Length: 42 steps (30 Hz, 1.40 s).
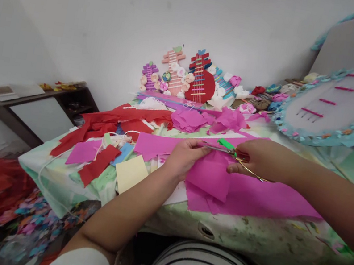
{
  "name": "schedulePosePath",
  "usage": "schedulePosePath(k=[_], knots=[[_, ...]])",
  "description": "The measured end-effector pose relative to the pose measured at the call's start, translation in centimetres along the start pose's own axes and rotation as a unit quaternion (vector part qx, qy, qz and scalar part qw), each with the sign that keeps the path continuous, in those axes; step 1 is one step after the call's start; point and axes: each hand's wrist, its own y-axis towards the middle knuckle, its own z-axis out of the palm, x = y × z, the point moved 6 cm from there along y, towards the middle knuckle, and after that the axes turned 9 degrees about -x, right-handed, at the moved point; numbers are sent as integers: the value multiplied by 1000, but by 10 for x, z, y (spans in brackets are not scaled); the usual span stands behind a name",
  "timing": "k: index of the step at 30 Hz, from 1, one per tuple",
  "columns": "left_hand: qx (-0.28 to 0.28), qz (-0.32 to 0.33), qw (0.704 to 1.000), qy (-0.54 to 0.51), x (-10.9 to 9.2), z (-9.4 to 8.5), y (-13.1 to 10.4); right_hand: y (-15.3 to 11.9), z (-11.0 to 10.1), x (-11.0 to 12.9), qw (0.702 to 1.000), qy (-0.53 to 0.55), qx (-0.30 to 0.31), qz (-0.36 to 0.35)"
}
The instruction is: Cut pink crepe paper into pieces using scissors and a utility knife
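Observation:
My right hand (250,156) is closed around the handles of a pair of scissors (225,149), whose blades point left. A green piece (225,144) shows beside the scissors' pivot. My left hand (184,157) is closed on the upper edge of a folded magenta paper piece (210,176), its fingers close to the blade tips. That folded piece hangs over a larger magenta sheet (264,199) lying on the table. Whether the blades are on the paper edge I cannot tell.
On the cloth-covered table (62,190) lie red paper (105,123), a cream square (131,173) and crumpled pink paper (229,121). Small decorated instrument models (202,82) lean by the wall. A large blue-edged panel (341,105) stands right. A dark cabinet (48,111) is left.

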Motion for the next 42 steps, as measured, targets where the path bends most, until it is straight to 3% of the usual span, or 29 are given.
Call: schedulePosePath(k=[11,17,23,30,42], knots=[[45,-33,997,44,5,5,-7,-4,4,-10,998,-41,29,42],[2,18,987,162,-2,0,-5,-6,5,-7,999,-35,15,11],[5,88,964,253,-7,-1,-3,-6,8,-7,1000,-12,12,1],[-18,140,920,365,-17,0,-8,-4,12,-7,1000,13,15,1],[0,146,931,335,-20,-2,-7,-1,10,2,999,27,29,7]])
